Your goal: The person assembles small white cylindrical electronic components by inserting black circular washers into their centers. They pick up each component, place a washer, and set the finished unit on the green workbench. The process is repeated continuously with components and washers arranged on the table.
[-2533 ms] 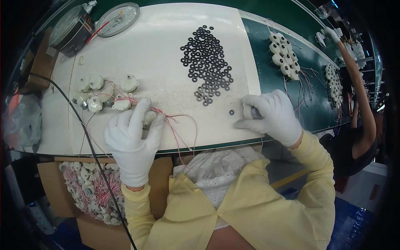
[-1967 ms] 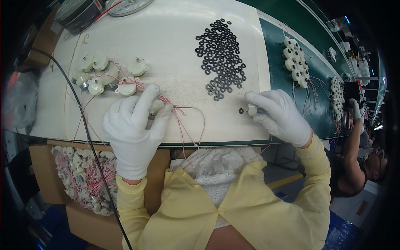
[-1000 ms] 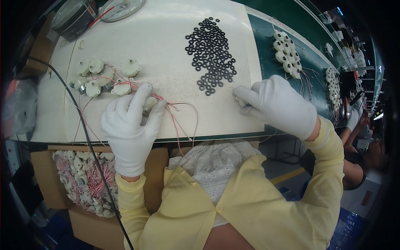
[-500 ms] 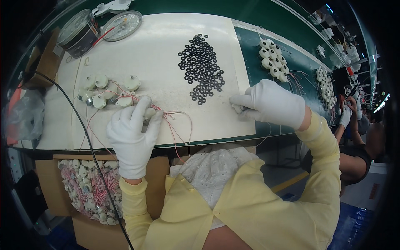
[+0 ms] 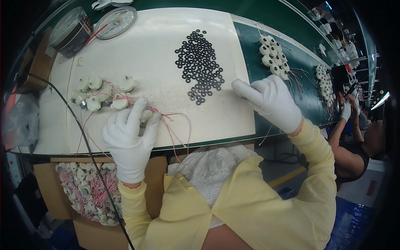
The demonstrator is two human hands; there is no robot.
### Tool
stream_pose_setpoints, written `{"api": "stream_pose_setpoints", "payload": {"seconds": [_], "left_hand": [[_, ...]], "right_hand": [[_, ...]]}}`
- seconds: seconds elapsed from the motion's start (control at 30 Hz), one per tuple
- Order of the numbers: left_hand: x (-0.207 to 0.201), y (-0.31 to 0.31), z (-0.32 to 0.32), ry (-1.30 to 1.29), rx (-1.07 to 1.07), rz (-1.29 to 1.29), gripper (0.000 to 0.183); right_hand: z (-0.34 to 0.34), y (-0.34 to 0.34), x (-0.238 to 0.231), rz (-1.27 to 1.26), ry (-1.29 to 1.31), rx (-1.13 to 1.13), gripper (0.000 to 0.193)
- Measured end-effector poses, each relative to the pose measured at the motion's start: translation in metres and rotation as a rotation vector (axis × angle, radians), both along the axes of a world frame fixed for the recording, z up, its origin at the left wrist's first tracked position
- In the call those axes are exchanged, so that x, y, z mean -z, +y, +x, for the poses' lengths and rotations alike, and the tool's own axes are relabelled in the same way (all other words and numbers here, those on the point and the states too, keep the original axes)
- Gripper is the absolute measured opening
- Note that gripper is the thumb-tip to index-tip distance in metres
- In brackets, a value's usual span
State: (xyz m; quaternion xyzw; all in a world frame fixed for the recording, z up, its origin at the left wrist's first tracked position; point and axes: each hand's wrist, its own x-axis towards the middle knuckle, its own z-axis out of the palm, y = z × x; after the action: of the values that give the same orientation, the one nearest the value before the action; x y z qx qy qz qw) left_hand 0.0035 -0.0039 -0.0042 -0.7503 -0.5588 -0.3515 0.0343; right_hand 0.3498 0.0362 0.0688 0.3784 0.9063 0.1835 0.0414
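In a white glove, my left hand (image 5: 131,139) is at the table's front left. Its thumb and index finger close round a small cream motor (image 5: 146,117), partly hidden by the fingers. Red and white wires (image 5: 166,116) trail to the right from beside it. My right hand (image 5: 273,100), gloved too, is raised over the sheet's right edge with its fingers drawn together in a pinch. Whatever it may hold is hidden. Black rubber rings (image 5: 200,66) lie in a loose heap to its left. Several more wired motors (image 5: 95,82) rest beyond my left hand.
Motors with black centres stand in a group (image 5: 273,54) on the green table, and another group (image 5: 325,85) lies farther right. A tub (image 5: 71,35) and round lid (image 5: 118,23) sit back left. A motor-filled carton (image 5: 48,183) is below. A black cable (image 5: 79,123) crosses left. Another person works far right.
My right hand has lifted and turned, its fingertips moving up, away from the front edge. My left hand stays by the motor. The whole view has shifted slightly.
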Motion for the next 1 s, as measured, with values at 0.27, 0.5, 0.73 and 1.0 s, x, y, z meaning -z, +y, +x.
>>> {"api": "stream_pose_setpoints", "payload": {"seconds": [0.27, 0.5, 0.73, 1.0], "left_hand": [[-0.001, 0.001, 0.001, 0.031, -0.004, 0.021, 0.04], [-0.003, -0.001, 0.001, 0.046, -0.002, -0.011, 0.043], [0.001, 0.0, 0.0, 0.07, -0.012, 0.002, 0.044], [-0.001, -0.002, 0.001, 0.072, -0.002, -0.013, 0.042]], "right_hand": [[0.044, -0.039, -0.016, -0.369, 0.215, -0.026, 0.039], [0.045, -0.041, -0.032, -0.251, 0.44, 0.109, 0.021], [0.047, -0.044, -0.019, -0.293, 0.451, 0.132, 0.009], [0.025, -0.054, -0.013, -0.085, 0.718, 0.313, 0.035]]}}
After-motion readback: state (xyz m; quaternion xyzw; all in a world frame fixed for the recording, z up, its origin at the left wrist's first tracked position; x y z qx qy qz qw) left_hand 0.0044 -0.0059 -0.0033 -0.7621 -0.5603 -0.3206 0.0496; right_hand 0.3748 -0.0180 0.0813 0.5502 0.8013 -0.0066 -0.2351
